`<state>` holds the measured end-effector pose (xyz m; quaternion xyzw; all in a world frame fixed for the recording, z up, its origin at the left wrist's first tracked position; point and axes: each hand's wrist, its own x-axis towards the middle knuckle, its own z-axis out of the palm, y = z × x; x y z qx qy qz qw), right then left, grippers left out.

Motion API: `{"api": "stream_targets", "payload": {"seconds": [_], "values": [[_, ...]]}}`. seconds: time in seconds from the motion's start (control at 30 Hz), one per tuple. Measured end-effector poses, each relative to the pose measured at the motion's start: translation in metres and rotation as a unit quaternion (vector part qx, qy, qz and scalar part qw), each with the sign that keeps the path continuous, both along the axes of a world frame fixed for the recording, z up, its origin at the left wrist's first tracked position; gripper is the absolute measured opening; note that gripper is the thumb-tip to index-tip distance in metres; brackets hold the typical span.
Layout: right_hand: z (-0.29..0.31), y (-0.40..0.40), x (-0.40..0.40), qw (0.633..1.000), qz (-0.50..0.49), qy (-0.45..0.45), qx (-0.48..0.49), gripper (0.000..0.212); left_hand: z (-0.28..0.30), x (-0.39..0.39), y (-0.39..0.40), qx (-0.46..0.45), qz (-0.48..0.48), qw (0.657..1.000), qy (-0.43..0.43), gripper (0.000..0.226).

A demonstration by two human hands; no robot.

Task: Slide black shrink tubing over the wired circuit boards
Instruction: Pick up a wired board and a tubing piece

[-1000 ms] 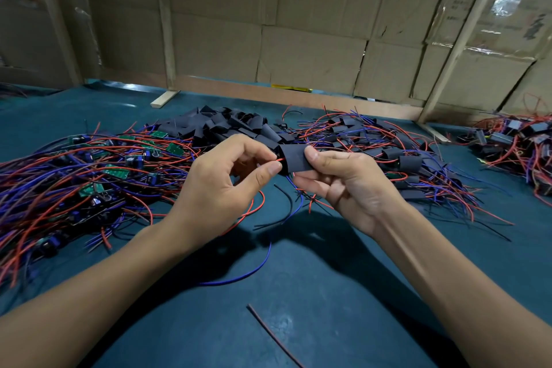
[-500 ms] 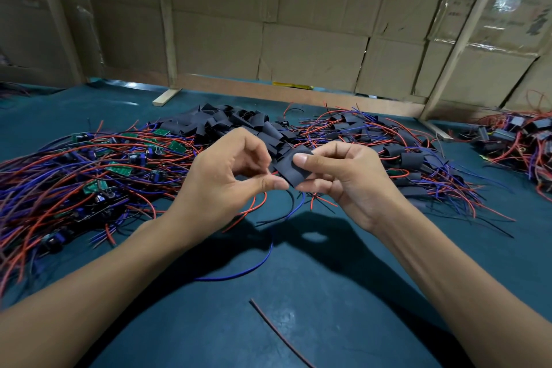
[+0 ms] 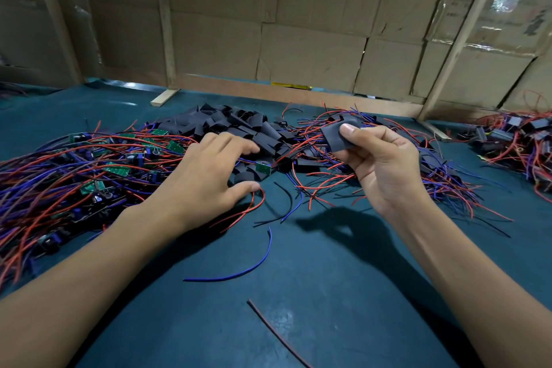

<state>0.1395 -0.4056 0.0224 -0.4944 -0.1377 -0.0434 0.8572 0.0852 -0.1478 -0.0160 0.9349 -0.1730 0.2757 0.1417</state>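
Right hand [image 3: 385, 164] pinches tubing [image 3: 336, 136]; left hand [image 3: 206, 176] spread.

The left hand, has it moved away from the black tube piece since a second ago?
Yes. The left hand has dropped down and left, away from the tube piece in the right hand, and now hovers open above the table.

Cardboard wall [image 3: 310, 48] with wooden battens [image 3: 163, 24] behind teal tabletop [image 3: 328, 293]

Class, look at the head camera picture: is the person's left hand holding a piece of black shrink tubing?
No: the left hand reaches open over the wires, while the right hand pinches the black shrink tubing.
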Motion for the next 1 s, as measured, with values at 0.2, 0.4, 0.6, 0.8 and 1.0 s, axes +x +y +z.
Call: {"api": "stream_targets", "payload": {"seconds": [0.2,0.4,0.6,0.8,1.0], "values": [[0.000,0.010,-0.008,0.999,0.035,-0.031,-0.014,0.018,-0.002,0.001,-0.004,0.030,0.018,0.999,-0.004,0.042],[0.000,0.013,-0.014,0.997,0.022,-0.050,-0.052,0.021,0.003,-0.001,0.002,-0.001,-0.015,0.999,-0.039,0.018],[0.006,0.009,-0.012,0.998,0.001,-0.057,-0.039,0.041,0.008,-0.005,-0.002,0.009,-0.015,0.998,-0.055,0.031],[0.006,0.007,-0.011,0.996,0.033,-0.063,-0.051,0.051,0.013,-0.009,-0.003,0.026,-0.004,0.994,-0.104,0.033],[0.001,0.015,-0.014,0.991,0.102,0.069,0.047,0.034,0.013,-0.012,-0.011,0.021,-0.014,0.991,-0.128,0.034]]}}
